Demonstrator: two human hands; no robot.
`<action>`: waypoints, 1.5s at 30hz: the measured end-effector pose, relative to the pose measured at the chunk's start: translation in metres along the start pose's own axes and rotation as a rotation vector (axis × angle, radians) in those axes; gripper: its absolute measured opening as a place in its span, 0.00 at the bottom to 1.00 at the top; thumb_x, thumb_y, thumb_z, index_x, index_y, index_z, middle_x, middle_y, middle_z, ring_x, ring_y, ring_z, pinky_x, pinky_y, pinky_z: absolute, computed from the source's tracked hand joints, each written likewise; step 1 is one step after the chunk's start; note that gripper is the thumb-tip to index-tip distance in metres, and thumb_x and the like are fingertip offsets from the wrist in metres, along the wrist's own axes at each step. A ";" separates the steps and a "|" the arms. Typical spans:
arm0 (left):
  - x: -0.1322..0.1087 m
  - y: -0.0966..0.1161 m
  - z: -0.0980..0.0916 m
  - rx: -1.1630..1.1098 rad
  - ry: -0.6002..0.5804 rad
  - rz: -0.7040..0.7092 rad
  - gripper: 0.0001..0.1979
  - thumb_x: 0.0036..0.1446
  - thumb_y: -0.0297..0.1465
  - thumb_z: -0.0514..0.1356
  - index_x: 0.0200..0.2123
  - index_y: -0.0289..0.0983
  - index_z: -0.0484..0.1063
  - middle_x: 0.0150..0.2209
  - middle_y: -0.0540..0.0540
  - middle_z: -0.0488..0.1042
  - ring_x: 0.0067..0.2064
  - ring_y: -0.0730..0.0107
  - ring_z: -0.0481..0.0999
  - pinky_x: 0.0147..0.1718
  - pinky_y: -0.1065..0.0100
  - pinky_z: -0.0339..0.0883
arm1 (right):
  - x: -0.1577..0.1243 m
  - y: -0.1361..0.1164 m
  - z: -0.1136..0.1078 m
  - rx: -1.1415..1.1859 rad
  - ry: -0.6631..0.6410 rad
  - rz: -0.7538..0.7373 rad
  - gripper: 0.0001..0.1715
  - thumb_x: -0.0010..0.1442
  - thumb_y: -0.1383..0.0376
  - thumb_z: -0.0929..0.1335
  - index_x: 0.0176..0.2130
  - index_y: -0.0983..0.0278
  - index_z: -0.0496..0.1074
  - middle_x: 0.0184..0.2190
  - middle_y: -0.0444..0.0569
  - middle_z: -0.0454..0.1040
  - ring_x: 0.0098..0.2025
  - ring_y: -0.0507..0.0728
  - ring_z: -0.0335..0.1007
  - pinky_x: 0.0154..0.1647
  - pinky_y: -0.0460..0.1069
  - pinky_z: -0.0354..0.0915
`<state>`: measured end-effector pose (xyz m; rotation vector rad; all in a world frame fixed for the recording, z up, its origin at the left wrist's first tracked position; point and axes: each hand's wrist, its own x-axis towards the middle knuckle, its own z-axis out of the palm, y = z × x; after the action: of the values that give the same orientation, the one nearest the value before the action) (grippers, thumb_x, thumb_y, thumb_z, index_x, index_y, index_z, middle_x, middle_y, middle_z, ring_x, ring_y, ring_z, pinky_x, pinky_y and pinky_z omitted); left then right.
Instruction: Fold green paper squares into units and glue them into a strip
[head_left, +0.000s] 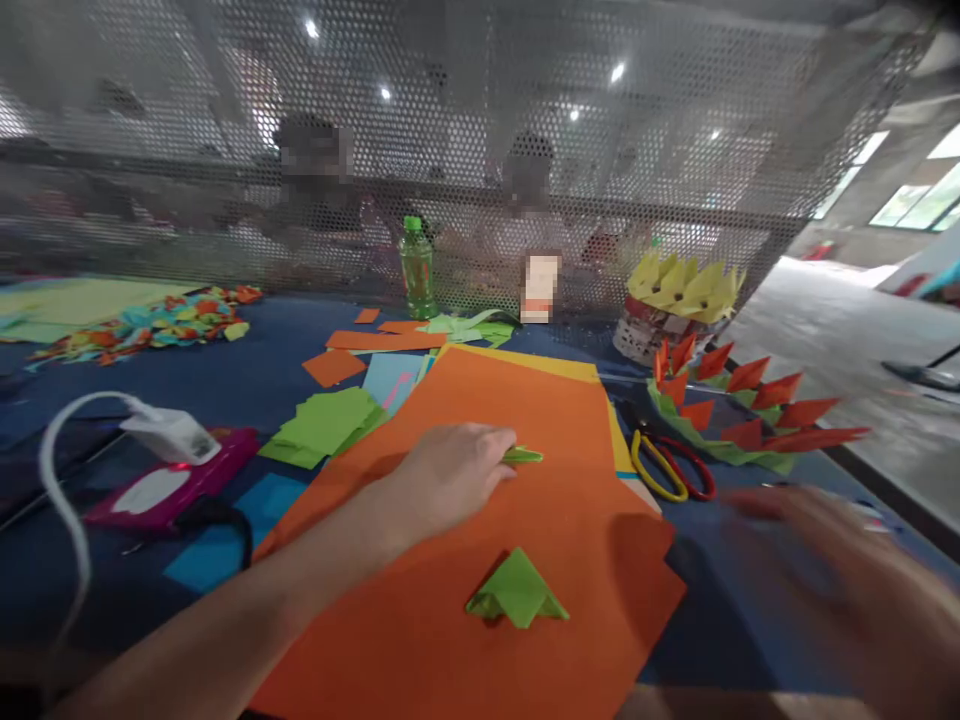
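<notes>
My left hand (457,470) is closed, pinching a small green folded paper piece (525,455) over large orange paper sheets (555,520). Nearer to me on the same orange paper lies a second green folded piece (517,590), pointed at the top. My right hand (832,570), smeared by motion, is over the blue table at the right; its fingers are too blurred to read. Scissors with yellow and red handles (660,468) lie between that hand and the orange paper. Beyond it stands a ring of red and green folded paper points (750,405).
A yellow-topped paper crown (682,285) and a green bottle (417,270) stand by the mesh partition (450,120). Green paper squares (322,428), a magenta power strip (172,490) with a white charger (171,435), and a pile of colourful paper scraps (165,325) lie at left.
</notes>
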<state>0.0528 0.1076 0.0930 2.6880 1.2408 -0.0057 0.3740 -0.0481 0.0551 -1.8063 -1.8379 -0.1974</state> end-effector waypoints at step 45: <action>-0.008 -0.008 0.006 -0.188 0.077 0.071 0.08 0.64 0.34 0.63 0.35 0.40 0.67 0.36 0.49 0.76 0.39 0.60 0.77 0.30 0.66 0.53 | 0.077 -0.088 0.081 0.530 -0.012 -0.394 0.08 0.68 0.71 0.63 0.42 0.59 0.70 0.38 0.48 0.76 0.42 0.56 0.74 0.43 0.49 0.69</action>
<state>0.0418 0.1059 0.0862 2.5884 1.1050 0.2156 0.2709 0.0499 0.0476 -1.0857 -2.0020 0.1489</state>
